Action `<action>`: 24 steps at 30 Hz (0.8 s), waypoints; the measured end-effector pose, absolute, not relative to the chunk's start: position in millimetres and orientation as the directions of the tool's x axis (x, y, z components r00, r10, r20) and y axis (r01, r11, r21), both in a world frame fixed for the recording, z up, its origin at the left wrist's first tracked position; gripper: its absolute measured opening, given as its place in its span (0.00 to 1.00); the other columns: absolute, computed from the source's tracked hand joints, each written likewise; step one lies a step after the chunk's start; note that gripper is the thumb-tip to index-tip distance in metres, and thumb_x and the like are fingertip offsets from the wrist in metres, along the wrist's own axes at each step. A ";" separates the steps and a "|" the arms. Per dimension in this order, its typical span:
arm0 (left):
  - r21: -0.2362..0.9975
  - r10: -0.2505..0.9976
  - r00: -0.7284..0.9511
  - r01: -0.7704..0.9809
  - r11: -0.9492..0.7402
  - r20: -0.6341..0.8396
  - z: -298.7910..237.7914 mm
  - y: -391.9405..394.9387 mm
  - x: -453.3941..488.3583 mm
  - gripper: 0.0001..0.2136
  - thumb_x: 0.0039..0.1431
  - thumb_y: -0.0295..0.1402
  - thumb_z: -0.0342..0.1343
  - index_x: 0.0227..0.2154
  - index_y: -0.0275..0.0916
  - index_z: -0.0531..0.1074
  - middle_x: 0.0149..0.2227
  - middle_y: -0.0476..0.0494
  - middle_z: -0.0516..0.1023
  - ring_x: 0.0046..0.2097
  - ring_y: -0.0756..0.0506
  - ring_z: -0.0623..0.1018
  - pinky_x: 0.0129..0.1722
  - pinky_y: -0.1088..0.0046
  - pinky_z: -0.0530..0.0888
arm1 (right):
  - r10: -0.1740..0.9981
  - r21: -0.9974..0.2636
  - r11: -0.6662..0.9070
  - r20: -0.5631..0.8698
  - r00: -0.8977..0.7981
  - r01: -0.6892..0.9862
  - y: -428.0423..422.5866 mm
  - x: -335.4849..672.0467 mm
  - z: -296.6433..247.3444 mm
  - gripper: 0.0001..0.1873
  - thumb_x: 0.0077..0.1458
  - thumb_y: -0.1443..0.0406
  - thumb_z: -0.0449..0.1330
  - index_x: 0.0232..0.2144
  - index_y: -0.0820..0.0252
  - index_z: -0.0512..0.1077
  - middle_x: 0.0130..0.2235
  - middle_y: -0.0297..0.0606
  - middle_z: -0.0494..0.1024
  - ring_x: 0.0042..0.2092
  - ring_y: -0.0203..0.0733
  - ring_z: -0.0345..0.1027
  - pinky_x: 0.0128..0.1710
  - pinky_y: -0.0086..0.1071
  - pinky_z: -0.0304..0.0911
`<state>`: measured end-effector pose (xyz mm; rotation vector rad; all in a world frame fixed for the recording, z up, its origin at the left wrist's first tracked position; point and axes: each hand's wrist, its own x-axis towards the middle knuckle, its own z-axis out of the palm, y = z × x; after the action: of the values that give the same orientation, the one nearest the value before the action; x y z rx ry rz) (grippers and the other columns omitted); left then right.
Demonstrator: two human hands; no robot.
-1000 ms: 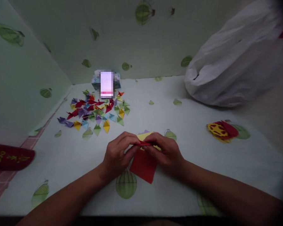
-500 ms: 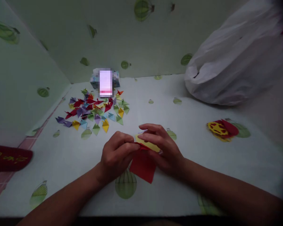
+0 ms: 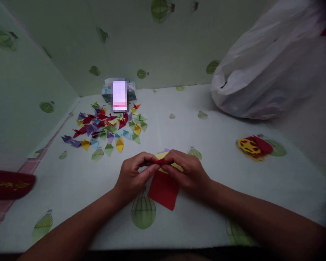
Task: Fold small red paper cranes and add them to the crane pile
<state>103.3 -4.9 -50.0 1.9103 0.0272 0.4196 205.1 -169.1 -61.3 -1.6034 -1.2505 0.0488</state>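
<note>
I monitor both limbs through the head camera; the reference for position is the red square sheet [image 3: 163,192]. The left hand [image 3: 136,174] and the right hand [image 3: 188,174] meet just beyond it, forearms converging from either side. On each, thumb and fingers close in a pinch on a small piece of folded red paper [image 3: 160,161]; the fingers hide its fold. Yellow paper [image 3: 177,166] lies directly beyond the sheet.

The sheet rests on a smooth white table cover [image 3: 203,228] printed with green balloons; the wall [image 3: 184,47] repeats the motif.

Beyond, left of the sheet: pointed multicoloured paper pieces [image 3: 110,128], loosely heaped, and a lit screen [image 3: 119,95]. Beyond, right: a crumpled white plastic bag [image 3: 255,79].
</note>
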 end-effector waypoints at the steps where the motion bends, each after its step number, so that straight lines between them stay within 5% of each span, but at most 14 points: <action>1: 0.950 0.231 0.953 -0.124 -0.285 0.194 -50.5 -5.3 103.8 0.01 0.58 0.27 0.61 0.33 0.37 0.76 0.29 0.48 0.80 0.31 0.52 0.78 0.32 0.79 0.74 | 0.733 -0.747 0.085 0.495 0.467 0.659 -168.9 204.9 -61.3 0.05 0.62 0.70 0.58 0.32 0.64 0.71 0.30 0.37 0.74 0.31 0.36 0.67 0.31 0.31 0.60; 7: 0.982 0.188 0.972 0.115 0.152 -0.143 -51.7 -7.7 106.4 0.06 0.56 0.34 0.64 0.31 0.36 0.76 0.30 0.48 0.79 0.32 0.52 0.77 0.35 0.78 0.72 | 0.790 -0.890 -0.002 0.278 0.546 0.456 -167.9 206.6 -57.6 0.09 0.61 0.68 0.57 0.28 0.63 0.71 0.28 0.35 0.73 0.30 0.35 0.64 0.31 0.30 0.57; 17: 0.957 0.136 0.974 0.145 0.250 -0.183 -53.3 -11.2 104.6 0.09 0.59 0.34 0.61 0.27 0.36 0.73 0.26 0.49 0.77 0.31 0.51 0.76 0.34 0.76 0.71 | 0.872 -0.985 0.015 -0.070 0.484 -0.170 -164.3 209.4 -59.7 0.11 0.58 0.59 0.60 0.30 0.62 0.68 0.28 0.35 0.73 0.28 0.35 0.66 0.31 0.31 0.62; 24: 0.969 0.197 0.962 0.153 0.195 -0.191 -52.8 -12.7 103.4 0.10 0.59 0.37 0.61 0.28 0.36 0.72 0.27 0.49 0.77 0.30 0.52 0.75 0.32 0.77 0.70 | 0.888 -0.988 -0.067 -0.123 0.444 -0.140 -165.0 210.0 -57.1 0.13 0.56 0.57 0.62 0.28 0.62 0.69 0.25 0.32 0.72 0.26 0.33 0.65 0.27 0.28 0.60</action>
<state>103.4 -12.7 -52.8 1.3806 0.2998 0.0317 210.0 -165.0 -57.1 -1.3763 -0.7263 0.9795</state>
